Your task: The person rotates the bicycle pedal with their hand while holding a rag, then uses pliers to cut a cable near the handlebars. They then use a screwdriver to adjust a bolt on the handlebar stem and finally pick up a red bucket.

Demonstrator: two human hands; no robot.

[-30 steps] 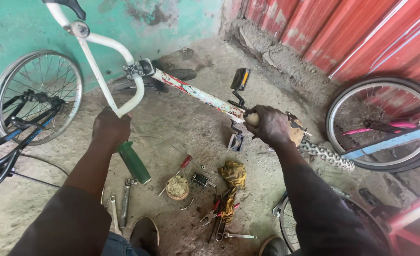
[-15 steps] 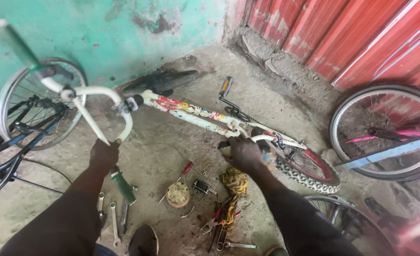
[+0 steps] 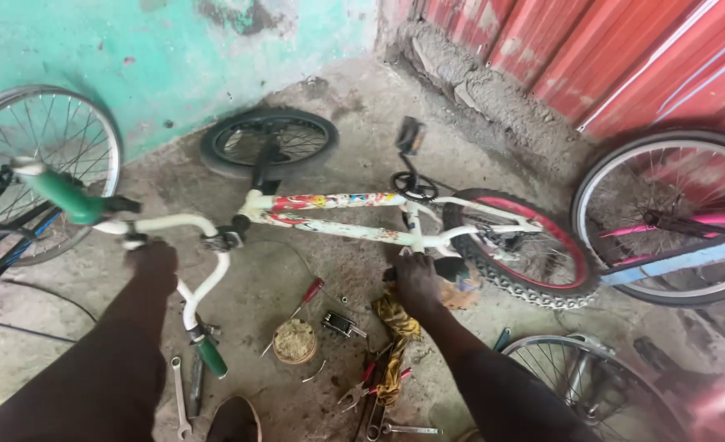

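Left hand (image 3: pixel 153 263) fingers wrap the white handlebar (image 3: pixel 190 237). Right hand (image 3: pixel 417 281) fingers close on the bicycle's (image 3: pixel 338 214) saddle (image 3: pixel 452 274); screwdriver (image 3: pixel 301 301) lies between.

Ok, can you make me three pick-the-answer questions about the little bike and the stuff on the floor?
1. Where does the right hand rest?
A. on the saddle end of the small white bicycle frame
B. on the red metal wall
C. on the pedal

2. What colour are the handlebar grips?
A. yellow
B. green
C. blue

3. How does the small bike sit?
A. hung on the wall
B. standing on both wheels
C. upside down on the concrete floor

Answers: 1 A, the hand sits where the seat post meets the floor. 2 B, both grips show green. 3 C, its pedal and crank point upward.
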